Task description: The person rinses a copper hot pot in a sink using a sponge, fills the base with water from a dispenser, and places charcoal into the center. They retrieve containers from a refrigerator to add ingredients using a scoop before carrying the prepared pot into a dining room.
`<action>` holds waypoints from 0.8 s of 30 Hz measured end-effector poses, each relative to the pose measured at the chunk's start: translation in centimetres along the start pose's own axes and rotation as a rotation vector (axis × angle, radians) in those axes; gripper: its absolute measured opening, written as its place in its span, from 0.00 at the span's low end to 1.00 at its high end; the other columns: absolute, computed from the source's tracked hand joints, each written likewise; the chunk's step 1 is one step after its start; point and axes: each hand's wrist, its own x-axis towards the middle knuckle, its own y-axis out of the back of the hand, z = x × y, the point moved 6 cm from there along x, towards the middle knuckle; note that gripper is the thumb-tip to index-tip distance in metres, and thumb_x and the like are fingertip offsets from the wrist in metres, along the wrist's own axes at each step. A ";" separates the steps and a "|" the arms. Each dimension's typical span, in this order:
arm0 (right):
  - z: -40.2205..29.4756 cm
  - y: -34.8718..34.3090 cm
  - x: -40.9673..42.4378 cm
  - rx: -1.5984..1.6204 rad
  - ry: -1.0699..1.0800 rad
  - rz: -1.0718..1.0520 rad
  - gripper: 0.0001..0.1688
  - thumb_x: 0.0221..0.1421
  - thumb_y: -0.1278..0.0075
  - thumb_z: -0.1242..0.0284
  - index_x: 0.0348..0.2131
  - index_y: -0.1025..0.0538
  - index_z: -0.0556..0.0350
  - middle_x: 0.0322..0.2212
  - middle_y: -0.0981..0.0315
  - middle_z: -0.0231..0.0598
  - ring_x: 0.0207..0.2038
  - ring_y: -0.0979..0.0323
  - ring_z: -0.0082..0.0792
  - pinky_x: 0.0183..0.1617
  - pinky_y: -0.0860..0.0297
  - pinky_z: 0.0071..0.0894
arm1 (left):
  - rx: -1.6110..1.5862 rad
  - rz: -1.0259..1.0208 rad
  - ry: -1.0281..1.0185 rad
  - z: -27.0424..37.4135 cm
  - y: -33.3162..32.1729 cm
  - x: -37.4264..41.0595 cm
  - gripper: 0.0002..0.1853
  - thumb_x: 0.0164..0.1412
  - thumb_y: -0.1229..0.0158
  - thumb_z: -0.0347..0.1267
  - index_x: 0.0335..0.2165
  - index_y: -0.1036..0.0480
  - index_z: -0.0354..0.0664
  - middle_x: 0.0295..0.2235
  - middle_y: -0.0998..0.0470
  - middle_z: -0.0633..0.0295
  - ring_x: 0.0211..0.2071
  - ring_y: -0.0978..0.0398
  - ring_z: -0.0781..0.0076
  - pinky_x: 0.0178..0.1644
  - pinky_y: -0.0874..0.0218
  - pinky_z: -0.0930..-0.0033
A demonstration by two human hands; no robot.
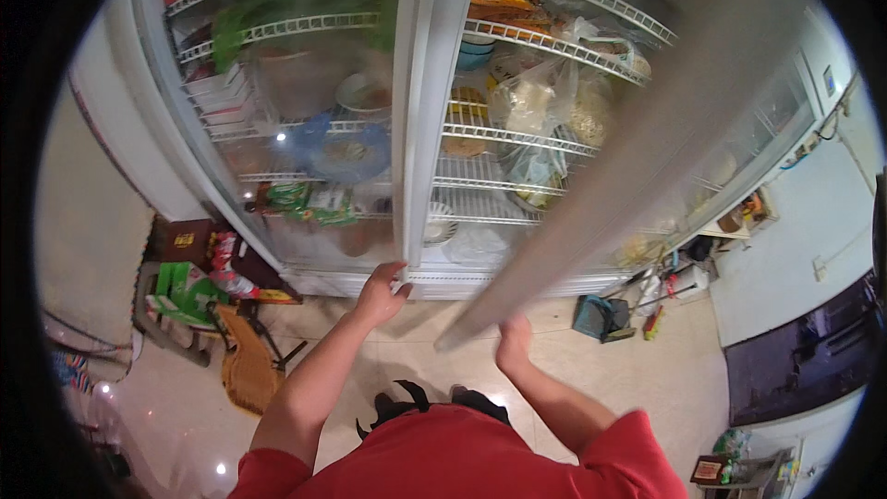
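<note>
A tall display refrigerator with glass doors stands before me. Its right door (596,173) is swung outward, its frame edge blurred and slanting across the view. My right hand (514,345) is at the outer side of this door, near its lower end; the door hides the fingers. At the foot of the white centre post (424,118) is my left hand (383,296), thumb and fingers curved apart with nothing visible between them. Through the right opening I see wire shelves (520,135) with bagged food (527,100), blue bowls (475,52) and a ribbed white bowl (439,223). The left glass door (305,104) covers its side.
A chair with a woven tan seat (251,360) stands at left, by a green box (186,293) and a dark red box (181,239). At right, a dustpan (601,317) lies on the tiled floor (624,388). A low stand (762,468) occupies the lower right.
</note>
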 end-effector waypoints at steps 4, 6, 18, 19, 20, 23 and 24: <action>8.7 13.6 -13.6 0.289 -0.280 0.389 0.14 0.55 0.56 0.63 0.36 0.28 0.52 0.31 0.29 0.35 0.34 0.32 0.37 0.37 0.34 0.41 | -0.169 0.030 -0.221 4.8 -5.3 9.7 0.33 0.50 0.38 0.34 0.53 0.40 0.40 0.48 0.34 0.47 0.47 0.33 0.52 0.51 0.40 0.58; 12.4 19.2 -19.2 0.705 -0.467 0.801 0.17 0.55 0.55 0.59 0.39 0.31 0.50 0.32 0.31 0.30 0.33 0.32 0.34 0.36 0.32 0.42 | -0.146 0.126 -0.302 5.5 -7.0 14.3 0.36 0.49 0.37 0.33 0.55 0.43 0.41 0.51 0.37 0.45 0.53 0.39 0.48 0.55 0.44 0.56; 28.1 49.6 -20.5 0.971 -0.073 0.543 0.15 0.60 0.60 0.57 0.24 0.35 0.42 0.22 0.36 0.25 0.27 0.35 0.24 0.27 0.36 0.29 | 0.167 0.578 0.008 4.6 -14.1 37.3 0.57 0.37 0.30 0.50 0.61 0.52 0.43 0.59 0.47 0.43 0.59 0.49 0.45 0.64 0.61 0.52; 32.2 52.2 -21.6 1.404 -0.047 1.005 0.18 0.61 0.62 0.55 0.22 0.36 0.42 0.21 0.37 0.27 0.24 0.37 0.25 0.24 0.38 0.28 | 0.355 0.576 0.025 2.4 -13.9 39.1 0.50 0.42 0.36 0.53 0.60 0.47 0.46 0.59 0.44 0.45 0.59 0.49 0.46 0.63 0.61 0.49; 35.0 53.9 -21.6 1.410 -0.098 1.079 0.22 0.62 0.65 0.53 0.21 0.37 0.43 0.20 0.38 0.29 0.21 0.39 0.26 0.22 0.39 0.28 | 0.546 0.578 0.039 0.2 -13.6 40.8 0.44 0.46 0.42 0.56 0.58 0.42 0.49 0.58 0.42 0.47 0.59 0.48 0.46 0.63 0.62 0.46; 39.5 58.3 -20.7 0.983 -0.272 0.835 0.30 0.64 0.72 0.47 0.18 0.38 0.46 0.17 0.41 0.32 0.17 0.44 0.27 0.20 0.43 0.28 | -0.522 0.418 -0.088 -4.5 -14.1 42.9 0.38 0.53 0.53 0.58 0.58 0.41 0.50 0.58 0.41 0.54 0.59 0.46 0.49 0.62 0.60 0.44; 40.8 59.5 -20.2 0.959 -0.297 0.855 0.31 0.64 0.74 0.46 0.18 0.38 0.46 0.16 0.42 0.33 0.16 0.46 0.27 0.20 0.43 0.28 | -0.980 0.422 -0.121 -5.7 -13.7 42.8 0.37 0.55 0.56 0.58 0.58 0.41 0.50 0.59 0.41 0.57 0.59 0.45 0.50 0.62 0.59 0.44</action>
